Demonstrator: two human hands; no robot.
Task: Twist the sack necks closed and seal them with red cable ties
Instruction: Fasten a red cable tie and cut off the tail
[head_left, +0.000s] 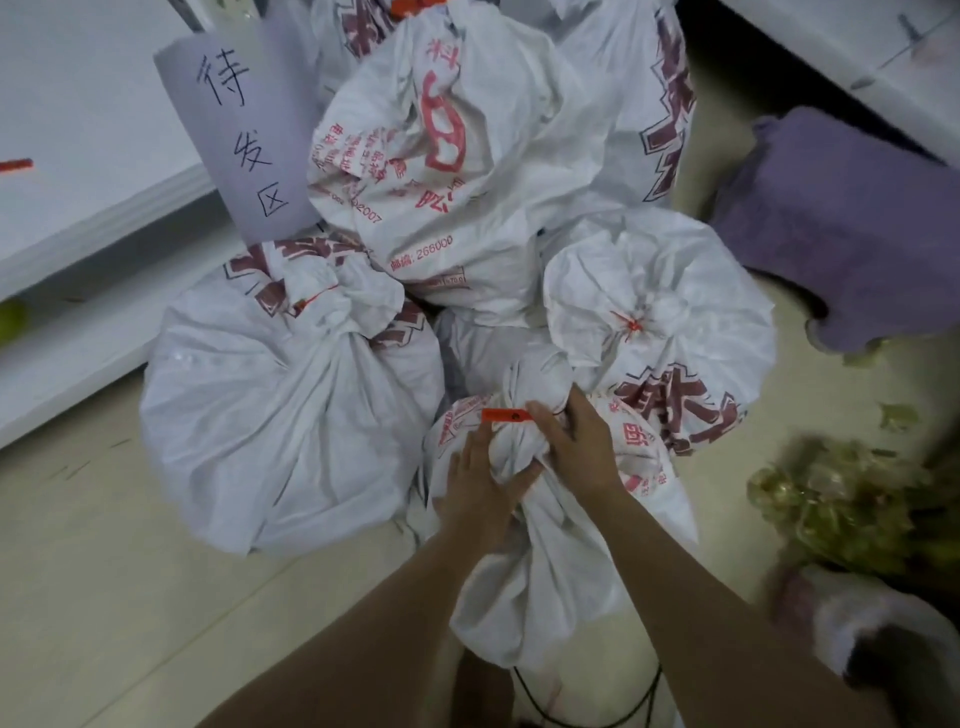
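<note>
Item: red cable tie (506, 415), lying across the sack neck (519, 454) of the nearest sack (545, 571), long axis level, free end pointing left. We are clasping the neck from the left with our left hand (478, 483), thumb underneath. Our right hand (571, 447) is curling round it, covering the tie's right end; its loop is hidden.
</note>
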